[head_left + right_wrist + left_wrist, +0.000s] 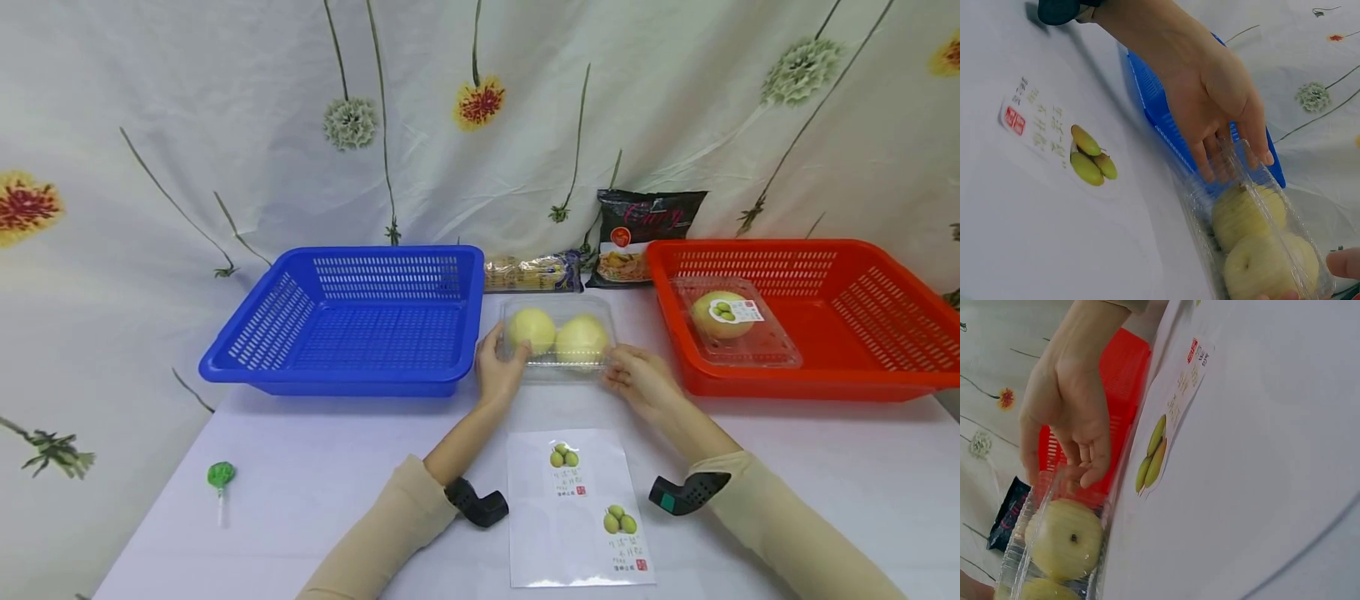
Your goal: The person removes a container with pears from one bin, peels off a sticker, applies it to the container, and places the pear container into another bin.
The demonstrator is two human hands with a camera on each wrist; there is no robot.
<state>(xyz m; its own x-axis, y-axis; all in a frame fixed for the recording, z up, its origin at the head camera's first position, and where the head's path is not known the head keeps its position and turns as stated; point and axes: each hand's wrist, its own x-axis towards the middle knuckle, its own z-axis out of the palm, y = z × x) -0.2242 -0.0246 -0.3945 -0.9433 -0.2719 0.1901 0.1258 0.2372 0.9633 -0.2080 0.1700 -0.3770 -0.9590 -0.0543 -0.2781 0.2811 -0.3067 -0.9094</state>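
Note:
A clear plastic box (pixel 557 337) with two yellow pears stands on the white table between the two baskets. My left hand (pixel 501 360) grips its left end, thumb over the lid; the right wrist view shows this left hand (pixel 1222 119) on the clear box (pixel 1260 250). My right hand (pixel 626 373) pinches the box's right front corner, and the left wrist view shows the right hand (pixel 1069 419) with fingers curled at the edge of the box (pixel 1054 550). A sheet of pear stickers (pixel 577 500) lies just in front of both hands.
A blue basket (pixel 225 362) stands left of the box. A red basket (pixel 825 387) at the right holds another clear box with a labelled pear (pixel 731 325). Two snack packets (pixel 532 273) (pixel 645 233) lie behind. A green lollipop (pixel 221 477) lies front left.

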